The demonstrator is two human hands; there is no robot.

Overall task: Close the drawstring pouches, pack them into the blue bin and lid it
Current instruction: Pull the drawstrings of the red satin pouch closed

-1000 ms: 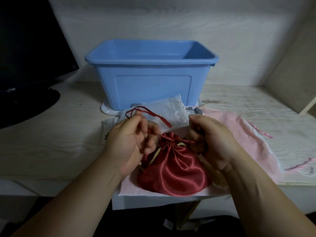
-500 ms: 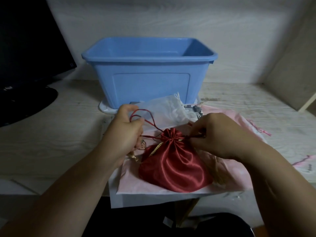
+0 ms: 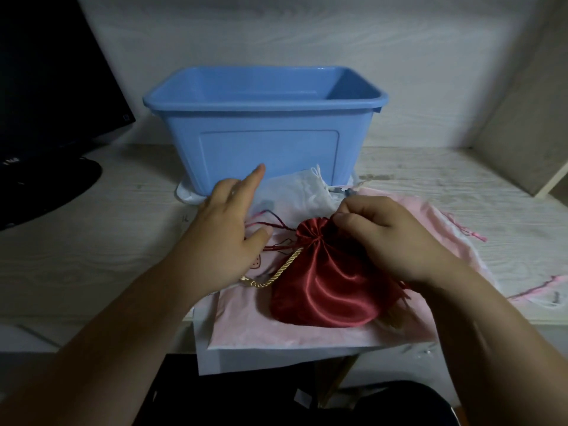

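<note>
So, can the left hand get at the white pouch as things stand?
Probably yes. The left hand is open, right beside the white pouch, and nothing lies between them. The right hand grips the red pouch nearer, out of the way.

You sit at a home-office desk nook: a black monitor at ten o'clock, pale wood-grain desktop before you, white wall at twelve, beige side panel at two.
</note>
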